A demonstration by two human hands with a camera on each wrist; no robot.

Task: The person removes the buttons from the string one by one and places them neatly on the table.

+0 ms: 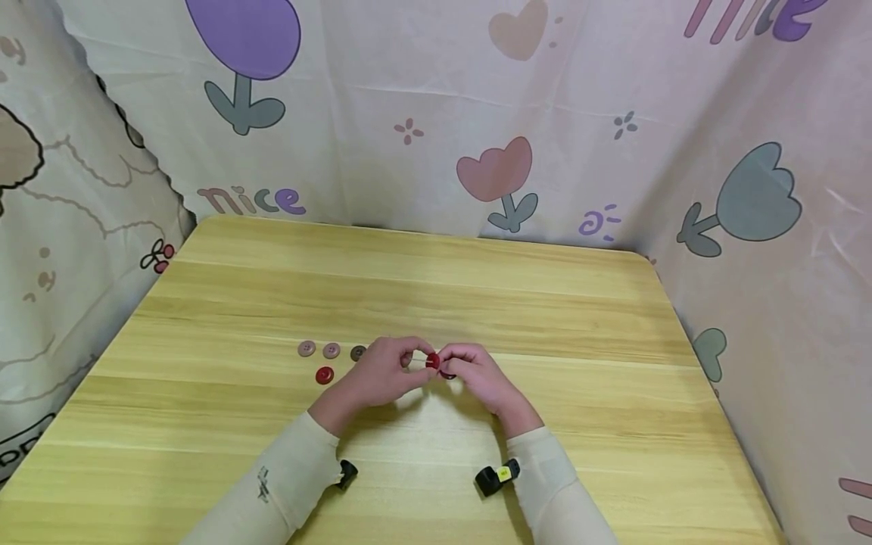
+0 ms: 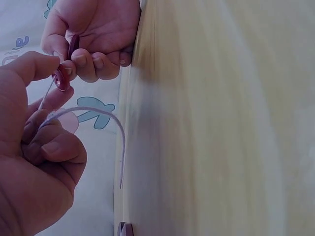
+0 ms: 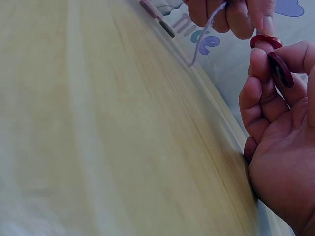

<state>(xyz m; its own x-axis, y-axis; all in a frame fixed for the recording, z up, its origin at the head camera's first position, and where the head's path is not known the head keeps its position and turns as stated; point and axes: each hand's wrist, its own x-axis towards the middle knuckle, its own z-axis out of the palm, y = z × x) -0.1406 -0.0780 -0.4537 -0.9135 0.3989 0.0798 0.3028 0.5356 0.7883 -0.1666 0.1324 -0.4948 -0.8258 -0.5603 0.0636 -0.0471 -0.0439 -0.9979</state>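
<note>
Near the middle of the table both hands meet over a bright red button [image 1: 432, 361]. My left hand [image 1: 388, 371] pinches this button between thumb and index finger. A thin white cord [image 2: 96, 109] runs through the curled lower fingers of that hand, its free end hanging down, and a taut stretch leads to the button. Fingertips of my right hand [image 1: 477, 375] come right up to the red button's other side. They hold a dark red button [image 3: 280, 70], which stands on edge at the thumb and fingers.
Left of the hands on the wooden table [image 1: 545, 303] lie two pinkish buttons [image 1: 306, 348], a dark brown button [image 1: 358, 353] and another red button [image 1: 324, 375]. A patterned cloth [image 1: 381, 166] hangs behind the table and along its sides.
</note>
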